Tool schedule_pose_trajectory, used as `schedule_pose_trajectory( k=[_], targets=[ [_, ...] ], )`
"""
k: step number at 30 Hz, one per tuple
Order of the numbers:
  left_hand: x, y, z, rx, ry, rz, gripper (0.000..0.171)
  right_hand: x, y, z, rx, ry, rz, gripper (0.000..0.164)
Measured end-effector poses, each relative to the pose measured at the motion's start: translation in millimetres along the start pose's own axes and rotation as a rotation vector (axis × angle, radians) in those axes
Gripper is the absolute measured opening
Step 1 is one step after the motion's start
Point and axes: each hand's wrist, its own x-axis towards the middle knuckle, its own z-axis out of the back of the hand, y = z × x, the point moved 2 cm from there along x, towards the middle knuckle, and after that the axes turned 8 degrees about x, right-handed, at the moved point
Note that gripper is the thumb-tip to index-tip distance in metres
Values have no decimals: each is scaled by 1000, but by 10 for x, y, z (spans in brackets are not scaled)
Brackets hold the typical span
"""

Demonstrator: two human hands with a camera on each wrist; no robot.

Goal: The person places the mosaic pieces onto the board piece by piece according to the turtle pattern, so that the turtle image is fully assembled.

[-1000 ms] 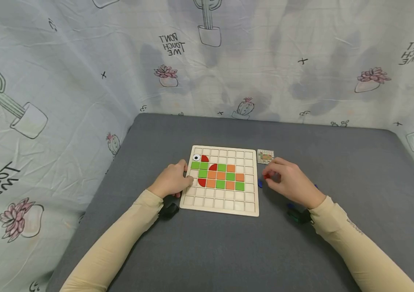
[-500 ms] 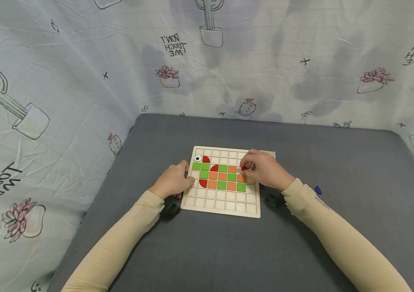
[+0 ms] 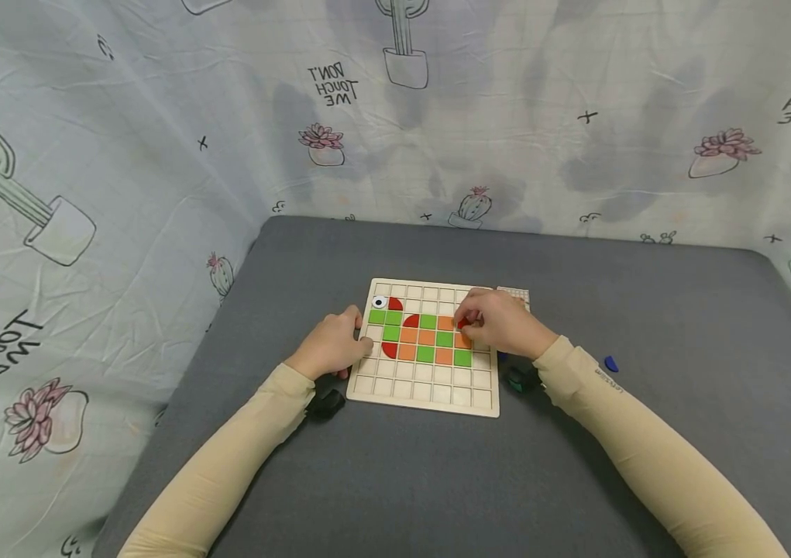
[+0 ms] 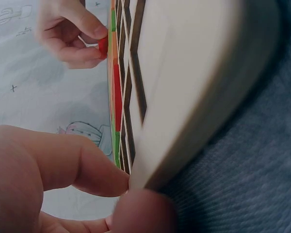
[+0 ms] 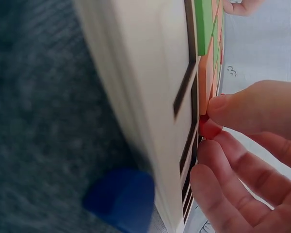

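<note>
A square wooden grid board (image 3: 423, 391) lies on the table, partly filled with green, orange and red tiles and a round eye piece (image 3: 379, 302). At its left edge, my left hand (image 3: 328, 346) grips the rim, with fingertips on the edge in the left wrist view. My right hand (image 3: 500, 322) is over the right part of the board. Between its thumb and fingers it pinches a small red tile (image 5: 211, 127), right beside an orange tile (image 5: 206, 80). The red tile touches or nearly touches the board; its full shape is hidden by the fingers.
A small printed pattern card (image 3: 521, 294) lies behind the right hand, partly covered. One blue rounded piece (image 3: 611, 363) rests on the grey table to the right. Another blue piece (image 5: 123, 199) lies close to the board's right edge. Patterned cloth hangs behind the table.
My right hand has moved left from beside the board to over it, carrying the red tile, and then lowered it beside the orange tiles. The left hand has stayed at the board's edge.
</note>
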Motion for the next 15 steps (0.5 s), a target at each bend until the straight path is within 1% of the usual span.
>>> schedule_pose_trajectory(
  k=[8, 15],
  targets=[
    [0, -4, 0, -6, 2, 3, 30, -16, 25, 1, -31, 0, 52, 12],
    [-1, -6, 3, -4, 0, 6, 30, -18, 32, -6, -30, 0, 53, 12]
  ],
)
